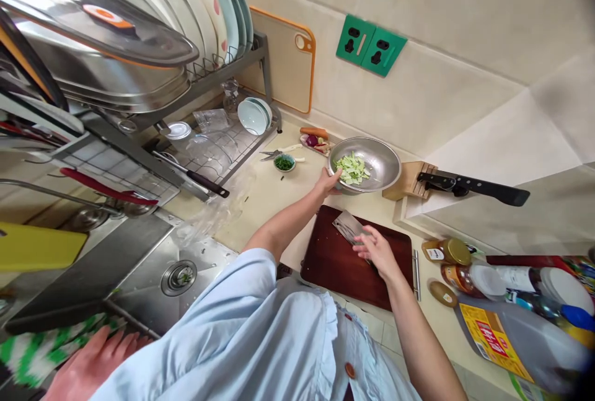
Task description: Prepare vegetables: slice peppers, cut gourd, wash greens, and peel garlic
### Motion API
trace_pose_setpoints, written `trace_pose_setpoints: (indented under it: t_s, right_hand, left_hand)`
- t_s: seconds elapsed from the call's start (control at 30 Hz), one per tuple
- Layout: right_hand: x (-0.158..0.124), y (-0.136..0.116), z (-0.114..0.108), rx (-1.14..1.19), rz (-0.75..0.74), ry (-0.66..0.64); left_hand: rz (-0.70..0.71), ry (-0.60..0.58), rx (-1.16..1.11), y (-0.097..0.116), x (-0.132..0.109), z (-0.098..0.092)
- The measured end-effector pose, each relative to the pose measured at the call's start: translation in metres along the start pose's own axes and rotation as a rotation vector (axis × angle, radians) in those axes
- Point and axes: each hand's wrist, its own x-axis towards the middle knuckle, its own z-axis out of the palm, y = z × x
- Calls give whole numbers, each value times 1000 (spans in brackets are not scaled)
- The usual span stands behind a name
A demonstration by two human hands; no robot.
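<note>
My left hand grips the near left rim of a stainless steel bowl, thumb inside. Chopped pale green vegetable lies in the bowl, which is slightly tilted above the counter's back edge. A dark red-brown cutting board rests in front of me. On it lies a cleaver, its blade pointing up and left. Over the cleaver's handle hovers my right hand, fingers apart and loosely bent; the handle is mostly hidden beneath it.
Beside the bowl are a small dish of chopped greens, scissors and a plate with a carrot. A knife block stands at right, jars nearer. Left are a dish rack, the sink and another person's hand.
</note>
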Motion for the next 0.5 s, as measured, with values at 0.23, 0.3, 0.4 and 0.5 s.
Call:
trace_pose_setpoints:
  t_s: [0.23,0.3,0.4,0.5]
  right_hand:
    - [-48,90,-57,-627,-275,301]
    - [-61,118,-72,-825,-315,389]
    - [-76,149,-79,-1046,-353,422]
    - [-82,160,-74,-1149,-395,449]
  left_hand:
    - [281,164,491,27,17,-66]
    - [428,248,658,43,30,-91]
    - [598,298,960,63,57,-110]
    - [728,131,1133,72,85,-103]
